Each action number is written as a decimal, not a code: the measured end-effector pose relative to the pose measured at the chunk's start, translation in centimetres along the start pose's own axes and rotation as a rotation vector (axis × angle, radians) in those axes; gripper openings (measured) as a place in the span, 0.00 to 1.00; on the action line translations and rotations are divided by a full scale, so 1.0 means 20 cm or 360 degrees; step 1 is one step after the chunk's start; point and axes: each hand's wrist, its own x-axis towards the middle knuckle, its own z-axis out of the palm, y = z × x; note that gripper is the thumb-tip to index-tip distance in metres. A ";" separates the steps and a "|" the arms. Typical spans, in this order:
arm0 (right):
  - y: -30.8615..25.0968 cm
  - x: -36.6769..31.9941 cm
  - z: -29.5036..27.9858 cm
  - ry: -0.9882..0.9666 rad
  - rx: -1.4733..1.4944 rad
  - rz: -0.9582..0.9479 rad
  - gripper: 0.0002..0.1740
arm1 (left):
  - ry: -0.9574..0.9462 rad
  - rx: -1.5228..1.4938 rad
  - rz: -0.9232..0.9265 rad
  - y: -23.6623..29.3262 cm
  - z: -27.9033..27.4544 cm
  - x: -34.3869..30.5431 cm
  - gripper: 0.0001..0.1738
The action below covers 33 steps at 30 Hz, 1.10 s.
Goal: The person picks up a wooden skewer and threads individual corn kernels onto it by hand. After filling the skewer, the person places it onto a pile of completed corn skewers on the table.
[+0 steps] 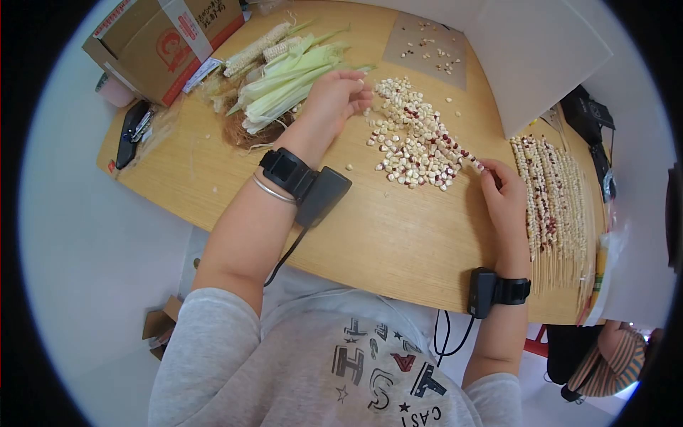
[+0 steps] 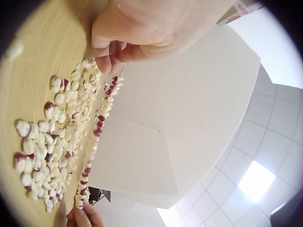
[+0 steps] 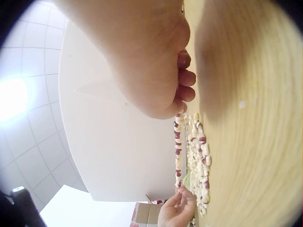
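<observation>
My right hand [image 1: 506, 196] grips the near end of a thin skewer threaded with white and dark red corn kernels [image 2: 97, 132]. The string of kernels slants away over the table toward my left hand [image 1: 334, 103]. At its far end, the left thumb and fingertips pinch together right by the skewer's tip, with a small pale kernel [image 1: 361, 82] showing between them. Below the skewer lies a loose pile of corn kernels [image 1: 420, 165], mostly white with some dark red. The right fingers curl in toward the palm in the right wrist view.
Several kernel-threaded skewers [image 1: 551, 192] lie side by side at the right. Corn husks [image 1: 292, 82] and bare cobs [image 1: 257, 51] sit at the back left, near a cardboard box [image 1: 160, 60]. A grey mat [image 1: 405, 67] carries scattered kernels; a white panel [image 1: 541, 64] stands behind.
</observation>
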 end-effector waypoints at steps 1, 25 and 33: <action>0.00 0.00 0.00 -0.0007 -0.0005 0.0017 0.10 | -0.0014 0.0002 -0.0007 0.00 0.00 0.00 0.14; -0.02 0.00 0.00 -0.0035 0.0009 0.0030 0.10 | -0.0125 0.0186 -0.0064 0.01 0.01 -0.01 0.10; 0.00 0.00 0.00 -0.0002 0.0042 0.0019 0.10 | -0.0267 -0.0093 -0.0179 0.00 -0.02 0.02 0.09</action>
